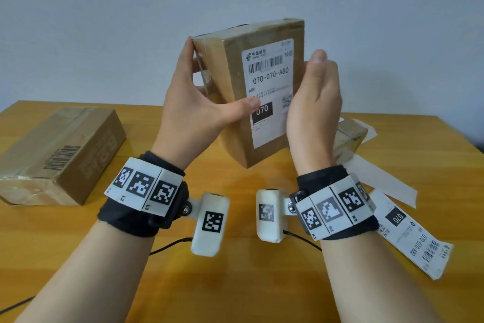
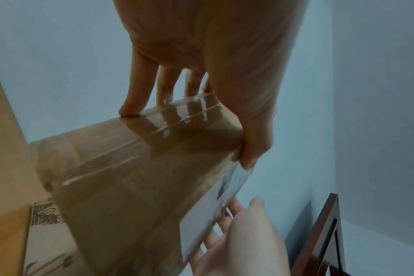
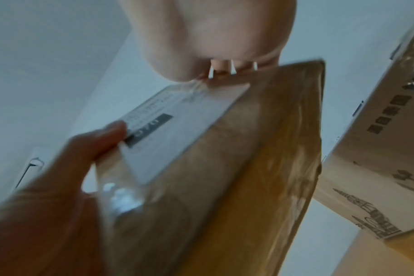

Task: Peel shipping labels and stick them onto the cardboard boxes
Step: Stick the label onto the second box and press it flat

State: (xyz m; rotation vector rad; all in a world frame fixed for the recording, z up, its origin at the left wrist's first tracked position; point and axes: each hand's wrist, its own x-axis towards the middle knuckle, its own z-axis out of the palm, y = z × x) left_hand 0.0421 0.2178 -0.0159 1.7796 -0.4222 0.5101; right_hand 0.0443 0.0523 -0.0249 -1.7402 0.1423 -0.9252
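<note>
I hold a brown taped cardboard box (image 1: 230,73) upright above the table in both hands. A white shipping label (image 1: 269,81) printed 070-070-A80 is stuck on the face turned to me. My left hand (image 1: 196,102) grips the box's left side, fingers on the taped face (image 2: 130,177) and thumb on the label's lower left corner. My right hand (image 1: 314,102) lies against the right edge with straight fingers behind the box and the thumb pointing up. In the right wrist view the label (image 3: 177,130) shows with the left thumb (image 3: 102,136) on it.
A larger cardboard box (image 1: 60,155) lies at the left of the wooden table (image 1: 235,283). Another box (image 1: 351,136) sits behind my right hand. A loose label (image 1: 411,236) and a white backing strip (image 1: 379,178) lie at the right.
</note>
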